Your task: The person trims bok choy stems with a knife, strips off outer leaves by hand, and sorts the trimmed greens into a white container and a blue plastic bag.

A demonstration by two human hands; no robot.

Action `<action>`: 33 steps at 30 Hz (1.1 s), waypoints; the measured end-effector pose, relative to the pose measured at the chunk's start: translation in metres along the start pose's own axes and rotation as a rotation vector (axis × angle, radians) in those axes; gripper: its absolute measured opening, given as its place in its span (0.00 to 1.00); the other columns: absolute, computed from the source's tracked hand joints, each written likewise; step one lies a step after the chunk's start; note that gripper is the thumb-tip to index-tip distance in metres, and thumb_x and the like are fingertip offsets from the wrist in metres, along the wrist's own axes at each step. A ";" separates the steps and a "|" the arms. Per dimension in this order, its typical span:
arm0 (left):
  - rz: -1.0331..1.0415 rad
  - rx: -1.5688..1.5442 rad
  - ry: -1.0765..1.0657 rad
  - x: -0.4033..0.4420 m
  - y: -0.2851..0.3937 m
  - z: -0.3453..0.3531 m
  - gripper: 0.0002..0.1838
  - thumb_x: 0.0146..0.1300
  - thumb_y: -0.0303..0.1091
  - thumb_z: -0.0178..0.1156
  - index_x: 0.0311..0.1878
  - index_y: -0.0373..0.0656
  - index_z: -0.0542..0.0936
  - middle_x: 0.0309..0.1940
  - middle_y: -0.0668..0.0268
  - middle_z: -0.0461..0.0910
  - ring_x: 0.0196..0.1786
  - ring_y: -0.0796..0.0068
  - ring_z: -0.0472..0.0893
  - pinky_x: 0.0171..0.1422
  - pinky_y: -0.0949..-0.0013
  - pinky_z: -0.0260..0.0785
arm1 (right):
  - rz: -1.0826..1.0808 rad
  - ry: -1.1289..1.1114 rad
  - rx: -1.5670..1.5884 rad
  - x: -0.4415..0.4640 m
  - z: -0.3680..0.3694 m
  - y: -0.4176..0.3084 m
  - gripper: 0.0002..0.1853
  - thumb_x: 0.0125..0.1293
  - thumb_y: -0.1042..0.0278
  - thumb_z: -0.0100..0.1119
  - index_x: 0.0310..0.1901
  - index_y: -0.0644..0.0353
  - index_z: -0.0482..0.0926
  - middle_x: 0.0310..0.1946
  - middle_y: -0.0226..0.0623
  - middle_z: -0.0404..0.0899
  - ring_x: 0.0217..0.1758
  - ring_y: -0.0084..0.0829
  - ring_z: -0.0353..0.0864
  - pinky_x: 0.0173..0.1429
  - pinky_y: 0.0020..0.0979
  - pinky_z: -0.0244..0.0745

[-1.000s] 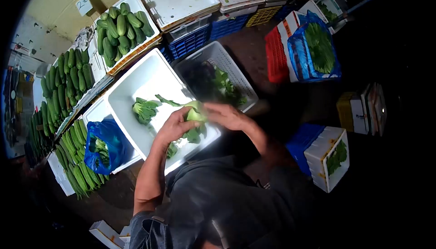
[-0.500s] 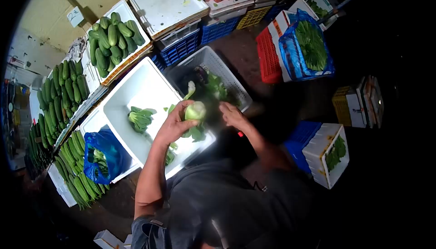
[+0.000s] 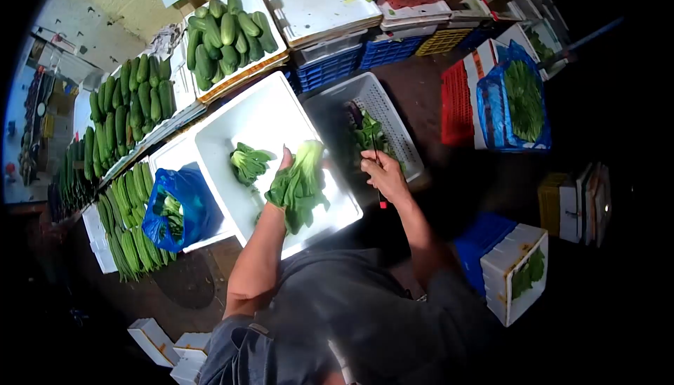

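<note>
My left hand (image 3: 286, 161) holds a bok choy (image 3: 300, 181) over the white foam box, pale stem end up and leaves hanging toward my wrist. The leaves cover most of my fingers. In my right hand (image 3: 385, 176), to the right of the box, is a slim dark knife (image 3: 374, 143) with a red tip at its handle end. A second bok choy (image 3: 248, 164) lies inside the white foam box (image 3: 217, 139). Below and beyond my right hand, a grey plastic crate (image 3: 397, 115) contains loose green leaves (image 3: 366, 131) and something dark purple.
Cucumbers (image 3: 228, 34) fill a tray at the back left, with zucchini-like vegetables (image 3: 133, 101) and ridged gourds (image 3: 133, 244) nearer. A blue plastic bag (image 3: 186, 206) of greens sits left of the box. Right stand a blue bag of leaves (image 3: 523, 101) and a foam box (image 3: 516, 273).
The bok choy has turned in my left hand, from stem end toward me to lying lengthwise with its leaves showing. My right hand's knife now shows clearly. The whole view has shifted.
</note>
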State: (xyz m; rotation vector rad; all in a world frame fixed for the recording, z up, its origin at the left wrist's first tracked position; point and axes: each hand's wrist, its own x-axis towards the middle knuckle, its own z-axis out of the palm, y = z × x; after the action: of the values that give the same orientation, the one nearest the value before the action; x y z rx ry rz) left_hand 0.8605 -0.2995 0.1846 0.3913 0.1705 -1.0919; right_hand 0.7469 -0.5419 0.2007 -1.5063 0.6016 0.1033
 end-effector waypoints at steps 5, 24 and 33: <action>0.008 0.108 0.164 -0.012 -0.002 0.012 0.35 0.76 0.66 0.43 0.63 0.44 0.78 0.37 0.64 0.83 0.35 0.70 0.82 0.33 0.62 0.77 | -0.093 -0.107 -0.017 0.008 0.038 -0.051 0.22 0.68 0.60 0.65 0.59 0.63 0.79 0.40 0.34 0.83 0.42 0.21 0.80 0.40 0.26 0.77; 0.095 0.299 0.328 -0.058 0.006 0.014 0.23 0.73 0.50 0.60 0.56 0.37 0.80 0.39 0.60 0.83 0.34 0.70 0.83 0.35 0.67 0.78 | 0.023 -0.358 -0.245 0.028 0.099 -0.062 0.15 0.68 0.61 0.65 0.43 0.67 0.84 0.31 0.33 0.83 0.27 0.22 0.79 0.31 0.26 0.75; 0.027 0.505 0.110 -0.080 0.019 0.029 0.34 0.67 0.54 0.65 0.64 0.33 0.75 0.45 0.56 0.83 0.42 0.73 0.82 0.45 0.73 0.77 | -0.103 -0.471 -0.376 0.030 0.069 -0.049 0.17 0.66 0.64 0.64 0.52 0.65 0.84 0.41 0.40 0.86 0.43 0.29 0.83 0.52 0.32 0.76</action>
State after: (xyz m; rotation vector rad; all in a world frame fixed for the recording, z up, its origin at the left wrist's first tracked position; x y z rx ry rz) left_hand 0.8387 -0.2368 0.2419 0.9044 -0.0175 -1.0817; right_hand 0.8147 -0.4897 0.2288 -1.7923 0.1263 0.4986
